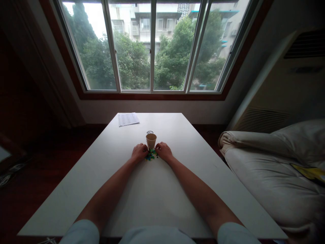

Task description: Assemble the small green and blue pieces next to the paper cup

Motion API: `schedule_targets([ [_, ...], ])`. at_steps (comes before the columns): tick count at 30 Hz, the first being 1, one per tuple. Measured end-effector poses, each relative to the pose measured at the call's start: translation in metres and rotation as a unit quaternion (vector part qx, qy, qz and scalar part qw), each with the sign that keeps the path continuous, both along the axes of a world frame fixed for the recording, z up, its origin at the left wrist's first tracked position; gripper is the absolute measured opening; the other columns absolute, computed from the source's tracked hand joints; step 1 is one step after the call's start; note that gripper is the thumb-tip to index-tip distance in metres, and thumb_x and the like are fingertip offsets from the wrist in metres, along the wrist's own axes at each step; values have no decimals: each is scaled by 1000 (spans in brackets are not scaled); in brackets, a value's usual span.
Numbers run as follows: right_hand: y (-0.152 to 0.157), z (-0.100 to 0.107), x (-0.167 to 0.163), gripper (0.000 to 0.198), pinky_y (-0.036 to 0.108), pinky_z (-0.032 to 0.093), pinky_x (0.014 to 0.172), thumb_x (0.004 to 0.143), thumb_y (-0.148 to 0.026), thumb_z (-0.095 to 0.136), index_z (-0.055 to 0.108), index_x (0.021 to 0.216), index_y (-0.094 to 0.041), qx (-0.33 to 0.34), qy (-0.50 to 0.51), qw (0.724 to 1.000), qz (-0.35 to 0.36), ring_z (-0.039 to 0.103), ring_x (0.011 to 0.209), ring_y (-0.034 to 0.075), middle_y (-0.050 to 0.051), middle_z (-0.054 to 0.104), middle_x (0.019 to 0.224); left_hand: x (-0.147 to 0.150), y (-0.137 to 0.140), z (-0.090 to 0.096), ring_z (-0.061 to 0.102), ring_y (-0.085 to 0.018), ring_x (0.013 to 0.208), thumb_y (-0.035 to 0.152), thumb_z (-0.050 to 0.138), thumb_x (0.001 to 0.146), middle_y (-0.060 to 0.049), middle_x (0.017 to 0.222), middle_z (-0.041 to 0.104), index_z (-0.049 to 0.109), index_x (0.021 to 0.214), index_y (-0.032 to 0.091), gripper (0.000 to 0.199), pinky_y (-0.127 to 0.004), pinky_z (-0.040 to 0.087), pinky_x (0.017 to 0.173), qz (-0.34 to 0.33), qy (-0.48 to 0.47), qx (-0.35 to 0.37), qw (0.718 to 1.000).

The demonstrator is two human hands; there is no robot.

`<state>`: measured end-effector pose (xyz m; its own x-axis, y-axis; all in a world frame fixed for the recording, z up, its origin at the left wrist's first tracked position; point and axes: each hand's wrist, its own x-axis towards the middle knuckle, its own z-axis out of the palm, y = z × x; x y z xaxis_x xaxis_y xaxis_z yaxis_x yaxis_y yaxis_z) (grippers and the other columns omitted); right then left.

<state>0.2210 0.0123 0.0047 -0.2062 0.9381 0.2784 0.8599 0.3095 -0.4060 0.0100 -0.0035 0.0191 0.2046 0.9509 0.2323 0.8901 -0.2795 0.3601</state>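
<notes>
A paper cup [151, 140] stands upright near the middle of the white table [157, 196]. Just in front of it lies a small pile of green, blue and yellow pieces [151, 155], too small to name. My left hand [139, 152] rests at the pile's left side, its fingers curled at the edge of the pieces. On the right, my right hand [164, 151] has its fingers bent in beside the cup and the pile. Whether either hand pinches a piece is too small to make out.
Behind the cup lies a thin dark loop [150, 132]. Sheets of paper [129, 119] rest at the table's far left corner. A sofa or bed with a pale cover [266, 169] stands to the right, and a window [152, 51] is beyond the table.
</notes>
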Motion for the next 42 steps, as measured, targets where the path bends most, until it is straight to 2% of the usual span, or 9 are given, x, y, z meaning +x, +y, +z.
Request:
schedule_targets([
  [13,-5,6,-1,15,26,38,81,95,-32,60,71,98,-22,-6,9,1000,11,54,98,17,5,62,98,0,-1,-1,60,-20,91,21,63,81,-5,93,68,66,86,22,6,-29,43,78,10,-24,11,1000],
  [20,-5,6,0,15,25,38,80,95,-31,60,71,98,-22,-6,8,1000,12,54,97,17,5,61,97,0,-1,-3,62,-17,82,25,61,86,-2,89,70,64,89,23,6,-27,41,71,49,-71,-6,996],
  [30,-4,5,1,15,25,38,80,96,-31,59,72,98,-22,-4,-1,1000,13,54,97,17,5,62,98,2,-5,3,59,-14,76,17,58,84,1,87,69,63,91,23,11,-26,41,69,34,-113,31,992],
  [36,-5,6,1,16,25,38,78,96,-31,59,71,99,-22,-10,-4,1000,11,54,97,17,5,62,98,4,-6,7,58,-14,80,16,49,88,-3,93,65,66,92,22,19,-26,44,73,8,-134,89,987],
  [42,-3,4,2,16,25,37,78,97,-31,58,71,100,-22,-7,-4,1000,16,53,96,17,5,61,98,4,-11,13,58,-14,80,14,46,89,-4,99,65,67,95,21,23,-27,47,77,18,-176,119,977],
])
